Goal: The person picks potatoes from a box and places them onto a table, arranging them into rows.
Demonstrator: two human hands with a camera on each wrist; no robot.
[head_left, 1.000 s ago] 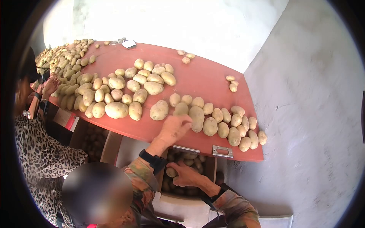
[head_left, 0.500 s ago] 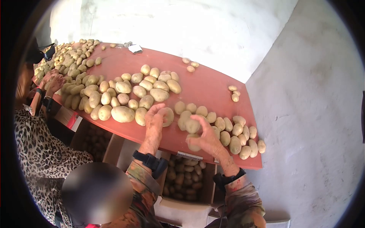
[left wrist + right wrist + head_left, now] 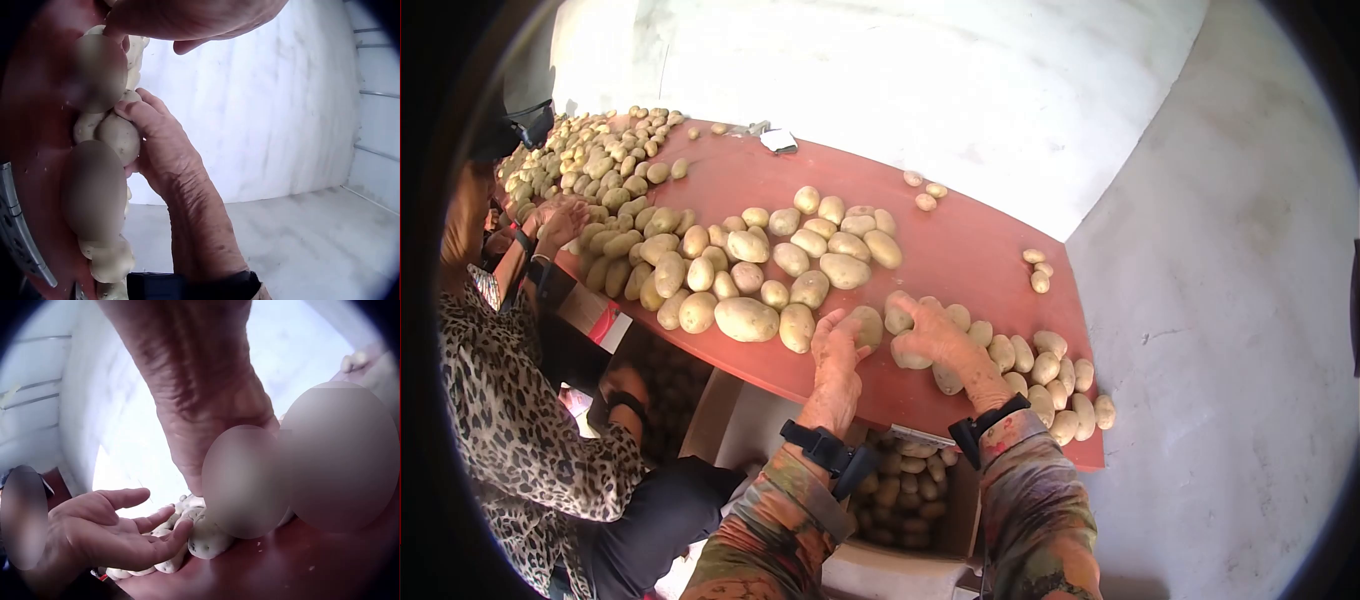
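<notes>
On the red table, my left hand is beside a large potato; in the right wrist view that hand has its fingers spread and relaxed, near several potatoes. My right hand reaches over the near end of a potato row, its fingers around a potato. In the left wrist view the right hand has its thumb and fingers curled round a potato. Another potato lies against its fingertips. Blurred patches cover part of both wrist views.
Several potatoes lie grouped left of my hands, and a large heap fills the far left. A box of potatoes stands below the table edge. At left sits a person in a leopard-print top. A wall rises at right.
My right hand came up from the box with potatoes to the row on the table. My left hand moved to the large potato, and its fingers have since loosened. The other person's one hand went down.
</notes>
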